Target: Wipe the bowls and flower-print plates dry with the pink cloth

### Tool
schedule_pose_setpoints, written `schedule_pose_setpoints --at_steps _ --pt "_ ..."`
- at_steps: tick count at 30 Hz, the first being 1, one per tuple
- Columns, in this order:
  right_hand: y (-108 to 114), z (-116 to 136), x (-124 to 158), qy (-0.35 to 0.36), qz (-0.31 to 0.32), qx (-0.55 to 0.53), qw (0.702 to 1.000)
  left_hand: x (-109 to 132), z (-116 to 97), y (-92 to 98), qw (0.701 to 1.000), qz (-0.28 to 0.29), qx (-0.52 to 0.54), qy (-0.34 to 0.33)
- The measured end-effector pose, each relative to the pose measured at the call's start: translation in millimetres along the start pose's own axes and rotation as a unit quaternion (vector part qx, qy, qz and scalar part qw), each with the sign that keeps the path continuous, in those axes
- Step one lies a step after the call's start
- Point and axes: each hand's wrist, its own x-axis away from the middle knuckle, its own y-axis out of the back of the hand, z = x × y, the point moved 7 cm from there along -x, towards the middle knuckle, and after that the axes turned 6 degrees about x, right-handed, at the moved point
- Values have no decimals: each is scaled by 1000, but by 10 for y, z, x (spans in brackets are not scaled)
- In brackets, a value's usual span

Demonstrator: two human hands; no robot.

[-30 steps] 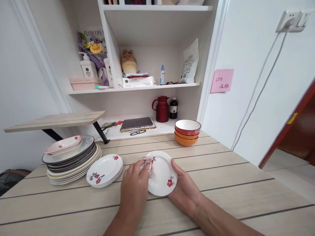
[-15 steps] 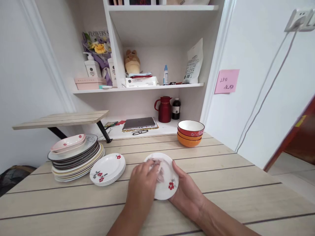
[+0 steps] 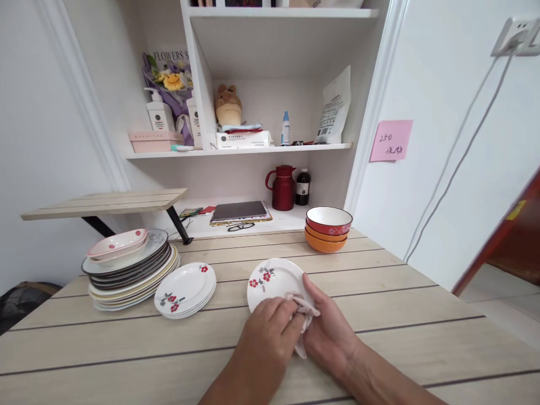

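A small white plate [image 3: 278, 275] with red flowers and grey leaves is tilted up above the wooden table. My right hand [image 3: 331, 329] grips it by its right edge, thumb on the rim and fingers underneath. My left hand [image 3: 272, 334] presses a thin pale pink cloth [image 3: 307, 308] against the lower right of the plate. That part of the plate is hidden behind my fingers and the cloth. To the left lies a short stack of matching flowered plates [image 3: 185, 289].
A tall stack of plates [image 3: 130, 275], topped by pink-dotted dishes [image 3: 118, 243], stands at the left under a raised wooden shelf [image 3: 105, 203]. Stacked bowls [image 3: 328, 229] sit at the back right. Behind are a laptop [image 3: 239, 211], glasses [image 3: 241, 227] and a red jug [image 3: 282, 188].
My left hand has moved the cloth from the plate's upper middle down to its lower right edge. The red flowers at the plate's upper left now show.
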Motion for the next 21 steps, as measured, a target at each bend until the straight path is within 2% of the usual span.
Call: schedule_pose_setpoints --at_steps 4,8,12,17,21 --pt "21 -39 -8 4 -21 15 1000 20 108 -49 998 24 32 45" --pt "9 -54 -11 -7 -18 14 1000 19 135 -48 997 35 47 55" --pt "25 -40 -21 -3 -3 21 1000 -6 140 -12 995 25 57 74" --pt "65 -11 -45 29 -15 48 998 -4 223 -6 991 15 55 118" --pt "47 1 -49 50 -25 33 998 42 352 26 985 -22 33 170"
